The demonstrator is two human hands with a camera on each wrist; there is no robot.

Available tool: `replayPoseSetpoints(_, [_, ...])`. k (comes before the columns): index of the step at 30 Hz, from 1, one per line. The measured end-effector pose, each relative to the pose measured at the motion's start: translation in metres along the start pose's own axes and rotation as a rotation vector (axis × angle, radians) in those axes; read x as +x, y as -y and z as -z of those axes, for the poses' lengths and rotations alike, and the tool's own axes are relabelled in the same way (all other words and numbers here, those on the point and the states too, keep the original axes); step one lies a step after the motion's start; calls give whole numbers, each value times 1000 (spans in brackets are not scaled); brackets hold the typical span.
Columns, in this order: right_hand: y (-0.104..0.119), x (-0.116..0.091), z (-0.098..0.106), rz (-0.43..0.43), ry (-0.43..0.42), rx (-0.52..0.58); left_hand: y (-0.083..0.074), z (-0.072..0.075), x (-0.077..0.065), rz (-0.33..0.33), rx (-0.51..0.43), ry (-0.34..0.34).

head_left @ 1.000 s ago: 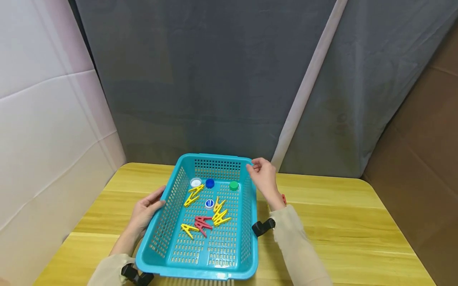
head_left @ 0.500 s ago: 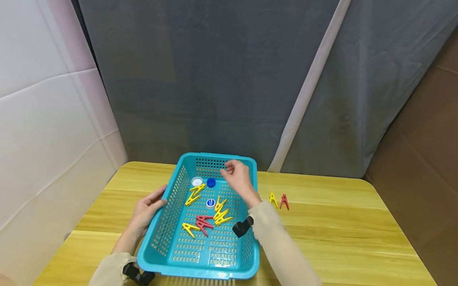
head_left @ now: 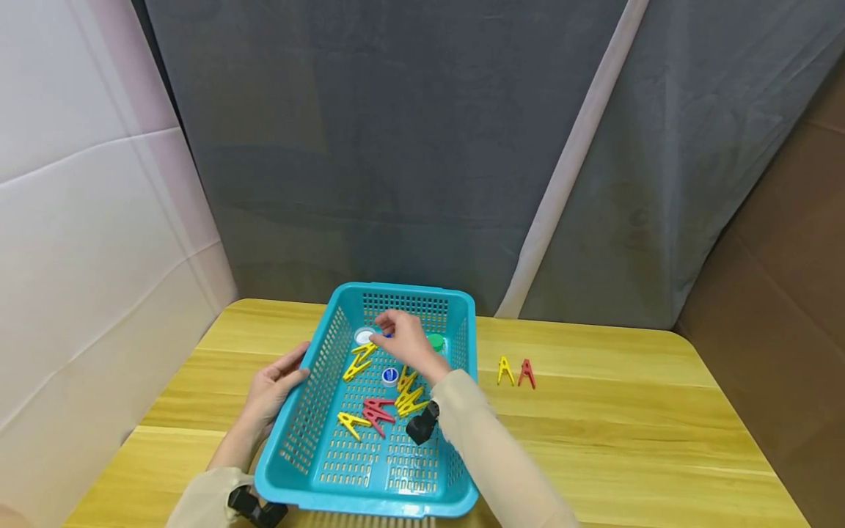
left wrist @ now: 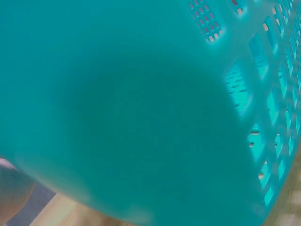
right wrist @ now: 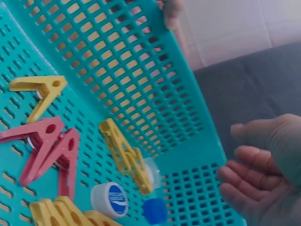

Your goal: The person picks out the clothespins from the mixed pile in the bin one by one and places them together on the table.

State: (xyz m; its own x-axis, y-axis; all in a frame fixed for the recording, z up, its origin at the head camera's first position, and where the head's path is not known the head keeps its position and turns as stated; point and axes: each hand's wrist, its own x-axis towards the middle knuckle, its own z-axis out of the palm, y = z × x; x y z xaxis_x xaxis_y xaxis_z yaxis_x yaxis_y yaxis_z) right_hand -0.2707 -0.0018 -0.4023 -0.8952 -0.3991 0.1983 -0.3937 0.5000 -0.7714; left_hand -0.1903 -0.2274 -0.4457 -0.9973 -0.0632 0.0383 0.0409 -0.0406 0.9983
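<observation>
My left hand (head_left: 269, 396) grips the left side of a turquoise perforated basket (head_left: 356, 506), which is tilted up off the table. Over the far part of the basket hovers my right hand (head_left: 405, 343), fingers loosely bent, with nothing visible in it. Beneath it sits a blue bottle cap (right wrist: 155, 210), mostly hidden in the head view. Nearby are a white cap (head_left: 364, 336), a green cap (head_left: 436, 342) and a white cap with a blue label (head_left: 390, 377). Yellow clothespins (head_left: 356, 367) and red clothespins (head_left: 378, 413) lie on the basket floor. Basket wall fills the left wrist view.
On the wooden table (head_left: 627, 425), right of the basket, a yellow clothespin (head_left: 505, 370) and a red clothespin (head_left: 527, 373) lie side by side. A grey cloth (head_left: 396, 147) hangs behind the table, with a white panel (head_left: 99, 220) at left and a brown one (head_left: 779, 293) at right.
My right hand has moved left from the basket's right rim to over the caps. The two clothespins on the table have come into view. The left hand and basket have hardly moved.
</observation>
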Motion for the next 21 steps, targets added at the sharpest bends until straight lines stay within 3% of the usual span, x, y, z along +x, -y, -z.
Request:
replayPoseSetpoints(7, [-7,9,-13,-13,192,72,1,1,-1,-15,-23,7])
replayPoseSetpoints(11, [-12,14,-19,-56,261,124,1,0,-1,-18,-22,6])
replayPoseSetpoints(21, [-25,17,-35,-153,283,231,0,0,-1,-16,-30,1])
